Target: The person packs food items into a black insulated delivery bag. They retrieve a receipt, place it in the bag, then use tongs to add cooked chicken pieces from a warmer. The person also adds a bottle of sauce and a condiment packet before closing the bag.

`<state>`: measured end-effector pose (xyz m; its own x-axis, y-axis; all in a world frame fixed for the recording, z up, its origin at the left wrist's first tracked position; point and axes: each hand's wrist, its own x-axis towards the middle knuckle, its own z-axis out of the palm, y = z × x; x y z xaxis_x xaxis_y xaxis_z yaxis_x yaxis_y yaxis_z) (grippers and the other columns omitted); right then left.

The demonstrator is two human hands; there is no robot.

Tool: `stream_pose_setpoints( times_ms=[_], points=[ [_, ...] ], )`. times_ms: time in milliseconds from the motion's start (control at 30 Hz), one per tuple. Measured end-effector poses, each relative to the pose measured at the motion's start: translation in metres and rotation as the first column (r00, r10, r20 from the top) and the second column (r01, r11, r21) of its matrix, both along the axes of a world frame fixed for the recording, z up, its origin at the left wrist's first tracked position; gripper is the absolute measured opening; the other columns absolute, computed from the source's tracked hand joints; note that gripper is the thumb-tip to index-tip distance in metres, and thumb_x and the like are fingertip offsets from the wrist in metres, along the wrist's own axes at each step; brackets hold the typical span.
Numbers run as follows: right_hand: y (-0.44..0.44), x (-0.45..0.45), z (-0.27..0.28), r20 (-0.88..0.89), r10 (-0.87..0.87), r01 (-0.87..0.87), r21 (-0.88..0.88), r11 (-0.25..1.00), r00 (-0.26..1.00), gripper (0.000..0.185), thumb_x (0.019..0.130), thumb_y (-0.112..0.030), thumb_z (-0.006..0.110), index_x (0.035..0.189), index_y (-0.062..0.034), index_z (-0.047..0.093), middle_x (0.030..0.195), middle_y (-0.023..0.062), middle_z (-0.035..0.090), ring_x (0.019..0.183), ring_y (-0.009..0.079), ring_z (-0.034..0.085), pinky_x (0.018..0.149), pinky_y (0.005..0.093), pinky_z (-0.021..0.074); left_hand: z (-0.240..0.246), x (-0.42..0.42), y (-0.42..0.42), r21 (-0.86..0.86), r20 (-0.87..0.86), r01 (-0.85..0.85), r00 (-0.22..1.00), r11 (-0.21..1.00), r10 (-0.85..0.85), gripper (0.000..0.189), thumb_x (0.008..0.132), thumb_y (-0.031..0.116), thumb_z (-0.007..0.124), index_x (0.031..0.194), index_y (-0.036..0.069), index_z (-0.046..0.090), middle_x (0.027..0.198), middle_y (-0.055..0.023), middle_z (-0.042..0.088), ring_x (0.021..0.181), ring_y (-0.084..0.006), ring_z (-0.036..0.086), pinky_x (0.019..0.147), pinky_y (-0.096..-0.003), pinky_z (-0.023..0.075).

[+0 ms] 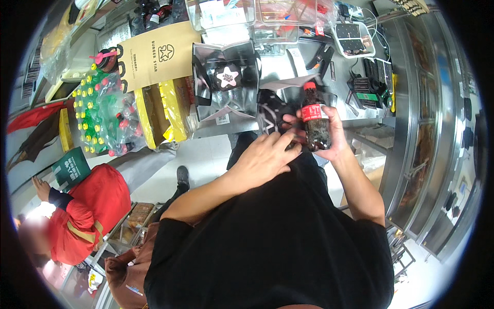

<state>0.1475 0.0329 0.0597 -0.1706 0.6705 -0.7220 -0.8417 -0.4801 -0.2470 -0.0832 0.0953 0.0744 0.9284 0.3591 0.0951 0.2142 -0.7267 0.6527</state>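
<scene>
My right hand [335, 135] grips a cola bottle [316, 129] with a red cap and red label, held upright in front of my chest. Close to the bottle's base is my left hand [273, 152], its fingers bent over something dark and partly hidden; whether it grips that is unclear. Just beyond the hands lies a black patterned bag [270, 106], blurred and partly covered by them. To its left an open bag with a silver lining [200, 102] stands on the metal counter [235, 127]. Inside that bag sits a black item [219, 69] with a star-shaped sticker.
A brown paper bag [177, 34] with printing lies beyond yellow-wrapped boxes [175, 112]. Several bottles [90, 116] in plastic wrap crowd the left. Clear bins [222, 21] and a white tray [369, 50] line the back. A person in red [104, 193] is at left; steel cabinets [401, 116] stand right.
</scene>
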Motion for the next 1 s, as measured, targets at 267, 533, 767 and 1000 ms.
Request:
stream_pose_setpoints(
  times_ms=[267, 533, 767, 1000],
  points=[
    [-0.019, 0.07, 0.031, 0.551, -0.595, -0.247, 0.82, 0.516, 0.585, 0.069, 0.075, -0.052, 0.091, 0.123, -0.0119, 0.064, 0.143, 0.0239, 0.058, 0.14, 0.0444, 0.052, 0.122, 0.0666, 0.0328, -0.024, -0.003, -0.012, -0.009, 0.046, -0.027, 0.999, 1.0, 0.028, 0.056, 0.085, 0.04, 0.083, 0.133, 0.017, 0.065, 0.143, -0.0131, 0.054, 0.105, -0.0299, 0.067, 0.086, -0.0426, 0.0562],
    [0.004, 0.047, 0.001, 0.888, 0.396, -0.708, -0.434, 0.557, -0.233, 0.064, 0.072, -0.052, 0.083, 0.104, 0.0018, 0.072, 0.094, 0.0178, 0.077, 0.09, 0.0293, 0.076, 0.084, 0.0403, 0.0596, -0.032, -0.003, -0.009, 0.065, -0.158, 0.019, 0.987, 0.998, -0.009, 0.034, 0.088, 0.038, 0.078, 0.103, 0.01, 0.07, 0.09, -0.0038, 0.065, 0.095, -0.0243, 0.065, 0.083, -0.0395, 0.0526],
    [0.091, -0.038, -0.057, 0.373, 0.007, -0.37, -0.924, 0.095, -0.928, 0.033, 0.098, -0.027, 0.066, 0.128, -0.0146, 0.075, 0.135, 0.0065, 0.073, 0.122, 0.033, 0.071, 0.101, 0.0458, 0.0559, -0.034, -0.019, 0.002, 0.122, 0.012, 0.109, 0.994, 0.986, -0.112, 0.014, 0.097, 0.021, 0.069, 0.094, 0.008, 0.071, 0.092, -0.0063, 0.068, 0.088, -0.0226, 0.067, 0.076, -0.0369, 0.0539],
    [-0.003, 0.063, 0.034, 0.873, 0.376, -0.84, 0.067, 0.538, 0.311, 0.02, 0.103, -0.013, 0.071, 0.117, 0.0016, 0.07, 0.11, 0.0115, 0.077, 0.104, 0.0185, 0.075, 0.086, 0.0338, 0.0584, -0.124, -0.126, 0.131, 0.143, -0.045, -0.864, 0.482, 0.483, 0.875, 0.024, 0.101, 0.0, 0.055, 0.119, -0.001, 0.071, 0.104, -0.0219, 0.077, 0.092, -0.0375, 0.076, 0.079, -0.0443, 0.0598]
  ],
)
